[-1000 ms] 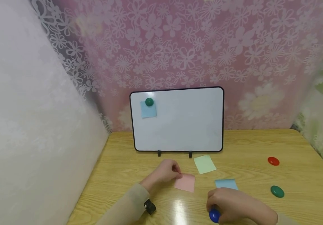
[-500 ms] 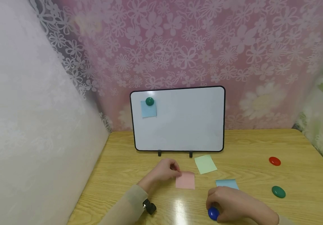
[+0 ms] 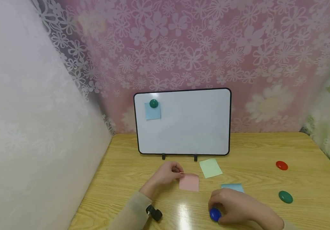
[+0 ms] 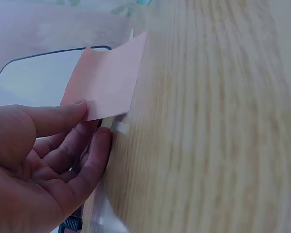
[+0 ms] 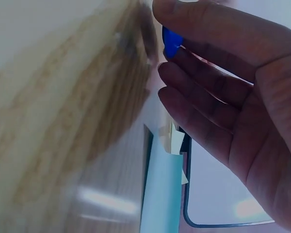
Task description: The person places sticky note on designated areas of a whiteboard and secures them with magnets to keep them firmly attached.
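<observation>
While the whiteboard [image 3: 182, 121] stood propped at the back of the wooden table [image 3: 268, 147], a blue sticky note [image 3: 153, 111] sat pinned in its upper-left corner under a green magnet [image 3: 153, 103], so the board was plainly what kept papers up. Down at the front, the left hand [image 3: 168, 174] pinched the near corner of a pink sticky note [image 3: 189, 182] between thumb and fingertips; the wrist view showed that corner lifted off the wood, the far edge lying flat. Just to the right lay a green sticky note [image 3: 210, 168], loose and flat, near the board's feet. Further right, a second blue note [image 3: 232, 187] peeked out from behind the right hand [image 3: 237, 207], whose fingers were curled round a blue magnet [image 3: 215, 214], held low over the tabletop, probably kept ready that way. Well off to the right, a red magnet [image 3: 281, 165] and another green one [image 3: 285, 196] rested apart on the bare wood. No trays or boxes showed anywhere.
</observation>
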`<action>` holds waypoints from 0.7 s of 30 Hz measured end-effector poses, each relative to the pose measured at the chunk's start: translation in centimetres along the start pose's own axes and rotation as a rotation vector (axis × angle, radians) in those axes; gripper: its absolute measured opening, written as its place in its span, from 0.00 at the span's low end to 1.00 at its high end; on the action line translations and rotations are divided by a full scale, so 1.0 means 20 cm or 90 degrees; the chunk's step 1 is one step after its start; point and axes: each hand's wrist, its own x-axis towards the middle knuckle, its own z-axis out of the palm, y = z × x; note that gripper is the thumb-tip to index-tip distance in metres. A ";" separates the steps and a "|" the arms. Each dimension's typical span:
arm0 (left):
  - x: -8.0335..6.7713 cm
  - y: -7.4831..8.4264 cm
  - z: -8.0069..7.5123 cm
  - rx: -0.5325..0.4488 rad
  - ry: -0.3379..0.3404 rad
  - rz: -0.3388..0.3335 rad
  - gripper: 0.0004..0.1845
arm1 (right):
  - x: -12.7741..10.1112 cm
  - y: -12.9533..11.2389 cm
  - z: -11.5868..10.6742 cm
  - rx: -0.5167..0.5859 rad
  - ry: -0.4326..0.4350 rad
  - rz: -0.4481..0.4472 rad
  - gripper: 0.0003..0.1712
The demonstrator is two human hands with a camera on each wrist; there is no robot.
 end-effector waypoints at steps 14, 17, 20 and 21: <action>-0.02 0.03 0.00 -0.108 0.065 -0.006 0.02 | -0.05 0.00 -0.10 0.049 0.055 0.041 0.18; -0.02 0.03 -0.01 -0.134 0.074 -0.004 0.04 | -0.07 0.01 -0.12 0.036 0.064 0.050 0.18; -0.02 0.04 -0.01 -0.158 0.077 0.001 0.07 | -0.08 0.01 -0.14 0.024 0.076 0.058 0.19; -0.02 0.04 -0.01 -0.168 0.078 0.003 0.08 | -0.08 0.01 -0.14 0.022 0.079 0.060 0.19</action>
